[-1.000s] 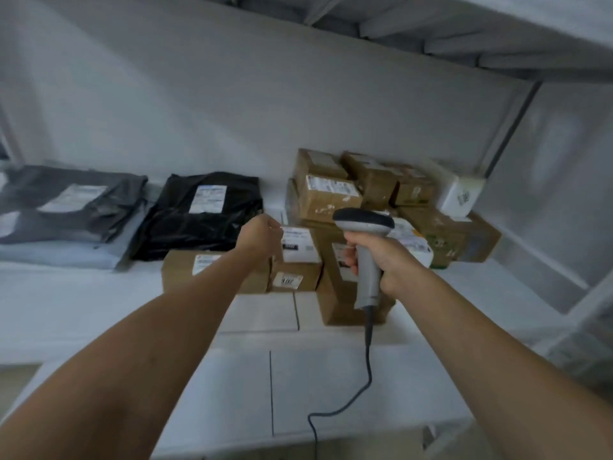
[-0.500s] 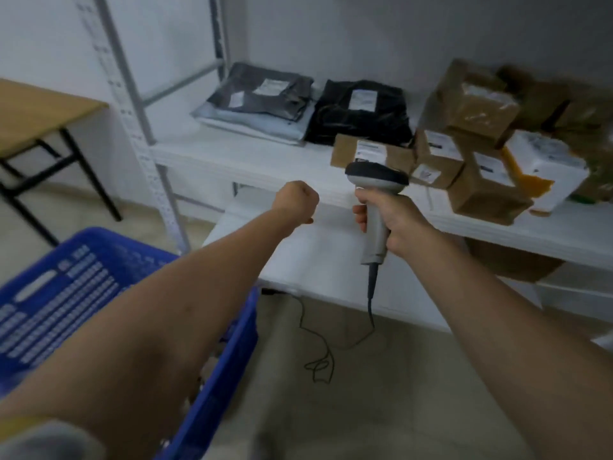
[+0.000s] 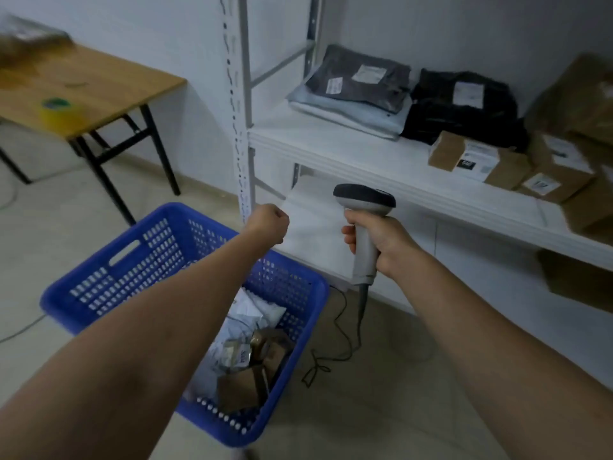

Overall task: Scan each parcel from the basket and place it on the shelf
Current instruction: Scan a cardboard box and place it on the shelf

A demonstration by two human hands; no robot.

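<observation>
Cardboard parcel (image 3: 237, 390) lower centre in the basket (image 3: 99, 270) looks light and stiff; I'd pinch its edges. My left hand (image 3: 268, 224) is an empty fist, my right hand (image 3: 381, 240) grips the scanner (image 3: 365, 207).

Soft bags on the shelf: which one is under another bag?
The pale blue-grey bag, at the left end: the dark grey bag lies on it. The black bag lies beside them.
</observation>
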